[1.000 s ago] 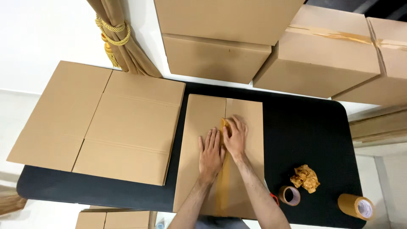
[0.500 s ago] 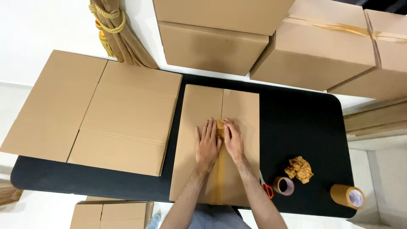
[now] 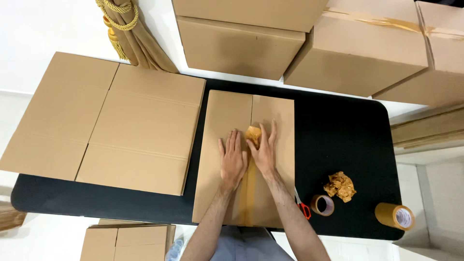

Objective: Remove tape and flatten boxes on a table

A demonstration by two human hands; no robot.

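Cardboard: one closed box (image 3: 227, 145) lay under two hands, left hand (image 3: 233, 162) flat and open, right hand (image 3: 263, 152) pinching crumpled tape (image 3: 253, 134); two tape rolls (image 3: 322, 205) stood right.

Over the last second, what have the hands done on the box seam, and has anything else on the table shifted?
Both hands, left hand and right hand, slid slightly back toward the person along the brown tape strip on the flat cardboard box. Tape rolls and crumpled tape wad unchanged.

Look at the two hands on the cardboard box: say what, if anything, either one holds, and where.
The right hand grips a crumpled wad of brown tape at the box's centre seam, fingers closed over its top. The left hand holds nothing; it lies flat.
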